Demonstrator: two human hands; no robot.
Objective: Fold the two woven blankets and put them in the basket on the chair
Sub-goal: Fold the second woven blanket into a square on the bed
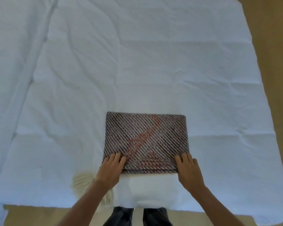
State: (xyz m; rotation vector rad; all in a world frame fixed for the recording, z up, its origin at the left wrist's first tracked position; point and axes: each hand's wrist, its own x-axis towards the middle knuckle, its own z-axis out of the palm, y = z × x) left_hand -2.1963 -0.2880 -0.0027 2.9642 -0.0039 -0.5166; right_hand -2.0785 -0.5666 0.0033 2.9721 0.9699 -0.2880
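Note:
A woven blanket (147,137), grey-brown with diagonal ribs and an orange patch, lies folded into a thick rectangle on the white bed near its front edge. My left hand (110,170) grips the folded stack at its near left corner, fingers on top. My right hand (189,170) grips the near right corner the same way. A cream fringe (82,181) sticks out beneath my left forearm; I cannot tell what it belongs to. No basket or chair is in view.
The white bed cover (104,62) fills most of the view, wrinkled, with its edge at the front and right. Tan floor (278,46) runs along the right side and the front. My legs stand at the bed's front edge.

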